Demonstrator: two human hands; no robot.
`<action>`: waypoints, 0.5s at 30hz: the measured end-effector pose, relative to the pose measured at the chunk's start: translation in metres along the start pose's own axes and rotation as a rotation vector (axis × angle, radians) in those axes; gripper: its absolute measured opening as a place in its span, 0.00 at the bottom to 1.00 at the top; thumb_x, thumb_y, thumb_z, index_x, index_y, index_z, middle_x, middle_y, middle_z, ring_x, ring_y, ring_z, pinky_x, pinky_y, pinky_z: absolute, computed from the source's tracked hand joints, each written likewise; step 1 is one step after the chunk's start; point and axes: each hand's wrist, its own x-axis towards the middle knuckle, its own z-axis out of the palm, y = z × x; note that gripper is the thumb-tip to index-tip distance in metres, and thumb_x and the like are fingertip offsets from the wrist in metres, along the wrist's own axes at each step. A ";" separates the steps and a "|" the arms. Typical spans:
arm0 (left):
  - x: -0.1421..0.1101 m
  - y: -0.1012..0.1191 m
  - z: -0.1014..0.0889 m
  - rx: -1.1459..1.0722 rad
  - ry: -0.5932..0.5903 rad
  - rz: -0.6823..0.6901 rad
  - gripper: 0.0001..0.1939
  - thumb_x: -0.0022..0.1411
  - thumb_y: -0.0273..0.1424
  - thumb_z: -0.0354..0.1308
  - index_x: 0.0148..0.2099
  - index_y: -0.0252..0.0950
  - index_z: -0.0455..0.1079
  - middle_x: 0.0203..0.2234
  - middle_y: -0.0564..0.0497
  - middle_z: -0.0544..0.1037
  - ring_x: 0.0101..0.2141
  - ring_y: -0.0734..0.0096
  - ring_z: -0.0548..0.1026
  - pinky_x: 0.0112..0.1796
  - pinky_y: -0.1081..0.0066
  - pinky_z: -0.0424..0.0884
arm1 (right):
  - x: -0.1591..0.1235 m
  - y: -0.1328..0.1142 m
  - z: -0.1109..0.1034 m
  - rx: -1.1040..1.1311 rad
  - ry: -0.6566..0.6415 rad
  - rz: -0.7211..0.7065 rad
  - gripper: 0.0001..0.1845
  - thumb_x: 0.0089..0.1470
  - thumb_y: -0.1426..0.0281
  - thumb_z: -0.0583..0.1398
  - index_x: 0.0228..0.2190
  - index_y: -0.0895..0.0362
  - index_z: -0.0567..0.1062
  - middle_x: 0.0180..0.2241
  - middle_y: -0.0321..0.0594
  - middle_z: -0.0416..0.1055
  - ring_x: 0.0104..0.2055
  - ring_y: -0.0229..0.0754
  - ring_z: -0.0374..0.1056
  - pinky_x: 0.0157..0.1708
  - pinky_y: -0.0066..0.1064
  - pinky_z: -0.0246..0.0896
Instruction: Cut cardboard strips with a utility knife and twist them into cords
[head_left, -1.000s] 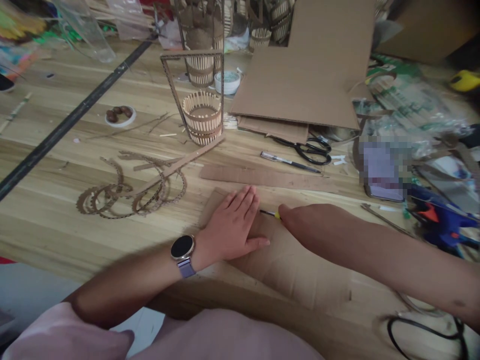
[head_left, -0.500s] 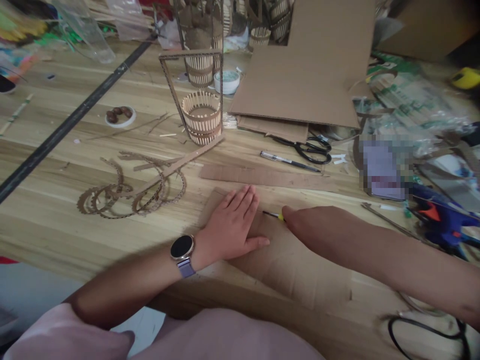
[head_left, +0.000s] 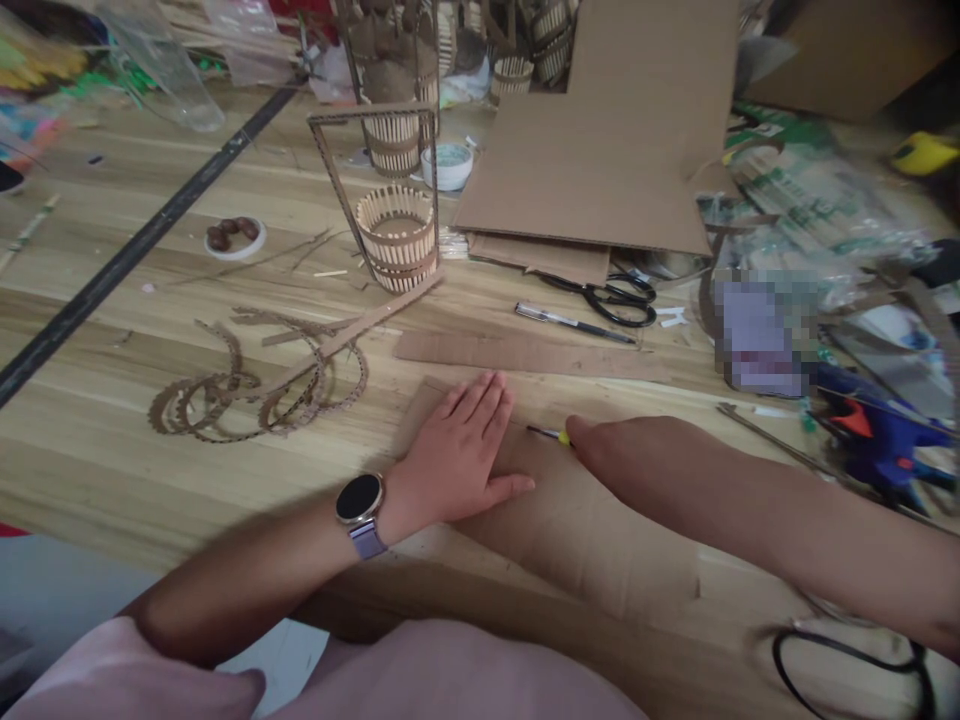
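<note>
My left hand [head_left: 459,450] lies flat on a piece of brown cardboard [head_left: 577,530], with the fingers together and the thumb out to the side. To its right, my right hand [head_left: 607,445] is closed around a slim screwdriver-like tool [head_left: 546,433]. Only the thin dark shaft and a bit of yellow handle show; my hand covers the rest. The shaft points left over the cardboard, toward my left hand. Just beyond both hands lies a long cardboard strip [head_left: 525,357].
Curled cardboard strips [head_left: 262,390] lie left, near a small stick basket [head_left: 397,240] with a tall handle. Behind are large cardboard sheets [head_left: 600,170], black scissors [head_left: 619,300] and a pen [head_left: 574,322]. A blue glue gun [head_left: 877,430] sits right, with a black cable [head_left: 847,645] in front.
The whole view has shifted slightly, so things appear a little further left. Both hands keep nearly the same place on the cardboard, and the tool shows little movement.
</note>
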 end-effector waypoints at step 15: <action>0.000 0.000 0.000 -0.019 -0.032 0.001 0.49 0.68 0.59 0.36 0.70 0.17 0.48 0.69 0.28 0.48 0.69 0.45 0.47 0.66 0.53 0.44 | -0.007 0.000 -0.002 -0.050 -0.132 0.081 0.18 0.53 0.86 0.52 0.40 0.58 0.74 0.33 0.47 0.81 0.35 0.52 0.79 0.22 0.31 0.56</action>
